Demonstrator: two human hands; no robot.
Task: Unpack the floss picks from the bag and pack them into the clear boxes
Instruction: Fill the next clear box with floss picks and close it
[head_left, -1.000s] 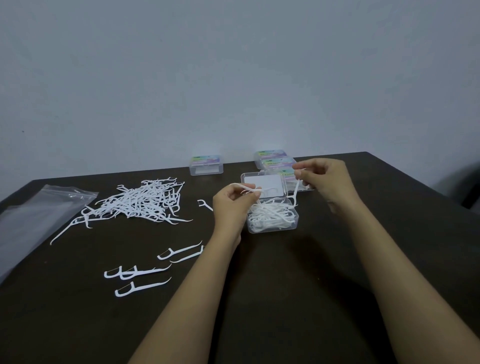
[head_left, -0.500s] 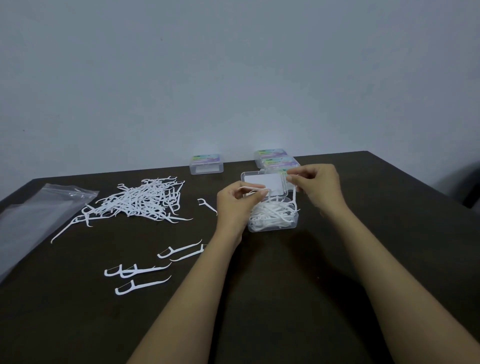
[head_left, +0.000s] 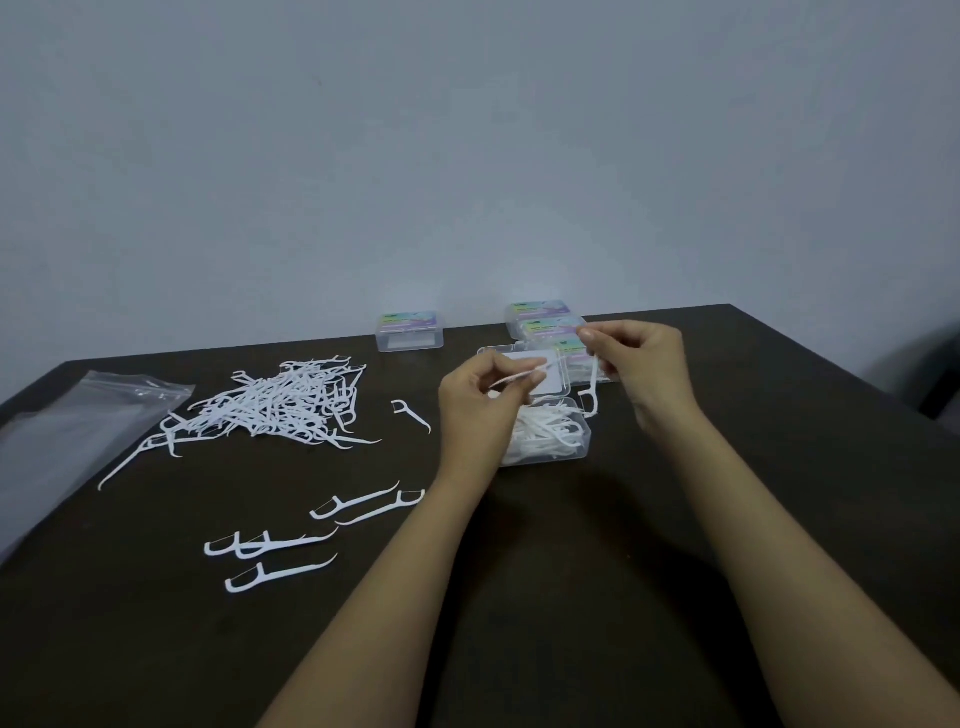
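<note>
An open clear box (head_left: 576, 447) holding white floss picks sits mid-table, its lid (head_left: 545, 371) tipped back. My left hand (head_left: 480, 395) pinches one floss pick (head_left: 519, 376) just above the box's left side. My right hand (head_left: 641, 364) pinches another floss pick (head_left: 591, 397) that hangs upright over the box's right edge. A large heap of floss picks (head_left: 280, 402) lies to the left. The emptied plastic bag (head_left: 67, 441) lies at the far left edge.
Several loose floss picks (head_left: 280, 543) lie near my left forearm, and one single pick (head_left: 410, 413) lies between heap and box. A closed labelled box (head_left: 410, 332) stands at the back; a row of closed boxes (head_left: 543, 319) stands behind my right hand. Dark table (head_left: 571, 571).
My right hand has lifted its pick a little, so it hangs upright over the box's right edge. My left hand keeps its pick above the box, almost unmoved.
</note>
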